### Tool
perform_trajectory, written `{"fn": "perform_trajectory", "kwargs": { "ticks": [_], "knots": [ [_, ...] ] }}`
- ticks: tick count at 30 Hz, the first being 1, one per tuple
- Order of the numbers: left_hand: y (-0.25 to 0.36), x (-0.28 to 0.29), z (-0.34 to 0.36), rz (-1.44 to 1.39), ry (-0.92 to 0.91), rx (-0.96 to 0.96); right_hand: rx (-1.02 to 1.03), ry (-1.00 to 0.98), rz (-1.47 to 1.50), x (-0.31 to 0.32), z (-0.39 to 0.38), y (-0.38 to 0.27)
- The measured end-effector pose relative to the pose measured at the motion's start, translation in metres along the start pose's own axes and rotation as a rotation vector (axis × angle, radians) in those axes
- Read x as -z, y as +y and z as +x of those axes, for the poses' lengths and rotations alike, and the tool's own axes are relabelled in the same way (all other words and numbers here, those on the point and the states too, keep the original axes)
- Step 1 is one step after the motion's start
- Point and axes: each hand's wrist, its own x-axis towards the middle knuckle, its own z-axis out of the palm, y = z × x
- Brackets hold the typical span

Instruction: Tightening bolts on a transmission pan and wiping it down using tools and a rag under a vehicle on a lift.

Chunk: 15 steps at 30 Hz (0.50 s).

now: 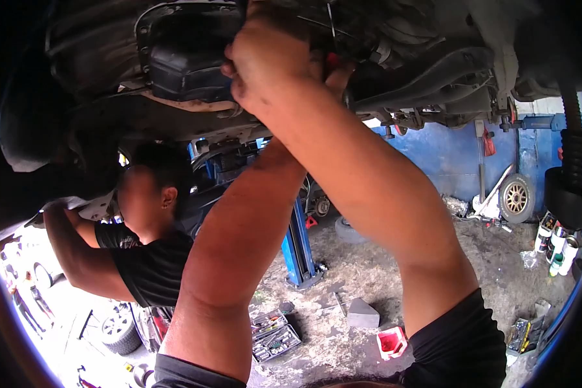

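Both my arms reach up under a raised vehicle (pixel 194 123), and the forearms cross. My right hand (pixel 268 55) is closed high up beside the dark oil pan (pixel 187 64); its fingers curl round something I cannot make out. Behind the right wrist, my left hand (pixel 337 79) is mostly hidden, with a few fingertips showing around a red-handled tool (pixel 332 60). A thin metal shaft (pixel 332 19) stands above that red part; whether the two join is hard to tell. A thick dark curved underbody arm (pixel 427 74) lies to the right of my hands.
At left, another person (pixel 152 239) in a black shirt reaches up under the vehicle. A blue lift post (pixel 297 249) stands behind my arms. On the floor are an open tool case (pixel 275 336), a grey block (pixel 363 315), a red container (pixel 392 343) and a wheel (pixel 517 198).
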Motion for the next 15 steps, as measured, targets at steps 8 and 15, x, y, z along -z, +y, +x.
{"fn": "perform_trajectory", "kwargs": {
  "ticks": [8,15],
  "knots": [
    [0.002,0.015,0.007,-0.214,-0.076,-0.035,0.025,-0.112,0.192,0.024,-0.005,-0.002],
    [-0.014,0.008,0.001,-0.109,-0.105,-0.206,0.192,-0.327,-0.297,0.113,-0.047,-0.012]
  ]
}}
